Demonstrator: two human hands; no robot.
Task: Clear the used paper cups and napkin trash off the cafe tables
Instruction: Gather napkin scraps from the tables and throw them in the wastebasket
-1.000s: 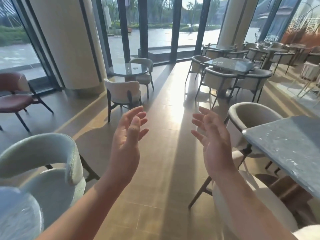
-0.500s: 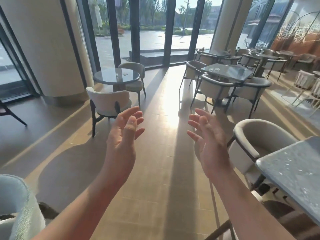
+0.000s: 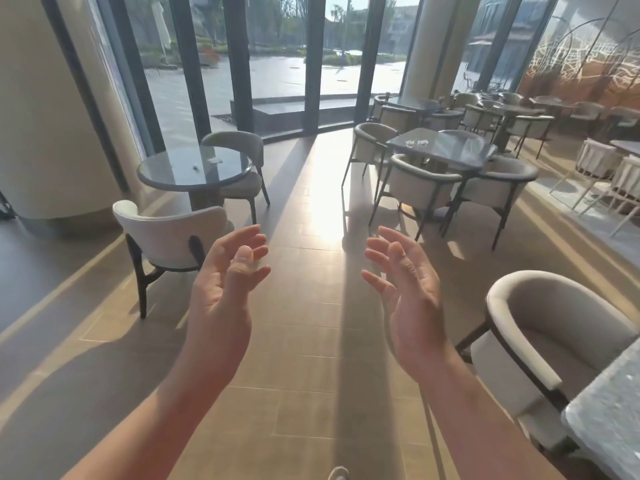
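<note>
Neither hand grips anything: the left hand (image 3: 225,289) and the right hand (image 3: 408,292) hang out in front of the person, palms turned toward each other, fingers loose and spread, well apart from every table. From where I stand the trash lies ahead on two tops: a couple of small white scraps (image 3: 213,161) on the round glass table (image 3: 166,173) to the left, and a little cluster of crumpled white bits (image 3: 417,143) near the far corner of the square dark table (image 3: 460,152) to the right. They are too small to tell napkin from cup, and no upright cup shows anywhere. The step in hand looks like the approach, so the thing is to choose one table and go straight to it. I would take the round one first, since the sunlit floor (image 3: 311,306) runs open toward it. The white chair (image 3: 169,240) stands pushed in on the near side, so coming round by the aisle side should give a cleaner reach. At the square table the armchairs (image 3: 419,188) crowd every edge, so leaning in between two of them is probably needed. Light scraps may skid on glass, so pinching each from above, or sweeping them into a cupped palm at the rim, seems safest
</note>
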